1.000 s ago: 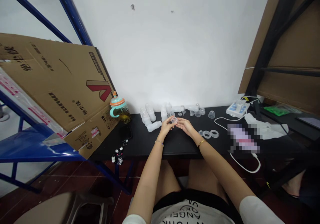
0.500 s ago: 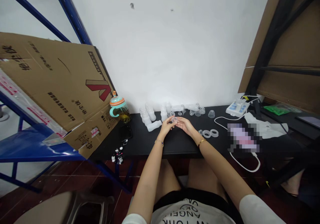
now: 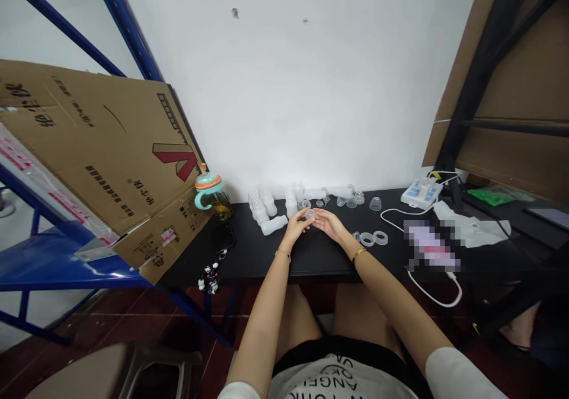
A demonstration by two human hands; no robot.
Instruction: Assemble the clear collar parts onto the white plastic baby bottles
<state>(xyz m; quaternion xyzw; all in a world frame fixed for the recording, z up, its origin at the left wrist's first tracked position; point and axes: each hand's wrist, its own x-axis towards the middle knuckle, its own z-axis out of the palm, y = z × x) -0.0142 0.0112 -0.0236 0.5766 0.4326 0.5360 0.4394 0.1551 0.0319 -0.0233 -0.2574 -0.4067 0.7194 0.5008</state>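
Pinches a small clear piece (image 3: pixel 310 214) in left hand (image 3: pixel 295 227) over the black table (image 3: pixel 320 258), with half-curled right hand (image 3: pixel 330 224) at its edge, hard to tell if gripping. Calls for rim hold; likely light, slick, pliant.

Clear ring (image 3: pixel 310 214) between left hand (image 3: pixel 297 226) and right hand (image 3: pixel 328 224) presents a slightly different angle than in the first frame; direction of turn too small to read. Power strip (image 3: pixel 420 195), domed cap (image 3: pixel 376 203) and loose rings (image 3: pixel 380 238) all appear marginally farther left, a shift of the head view. Wall mark (image 3: pixel 235 13) sits slightly lower than half a second ago.
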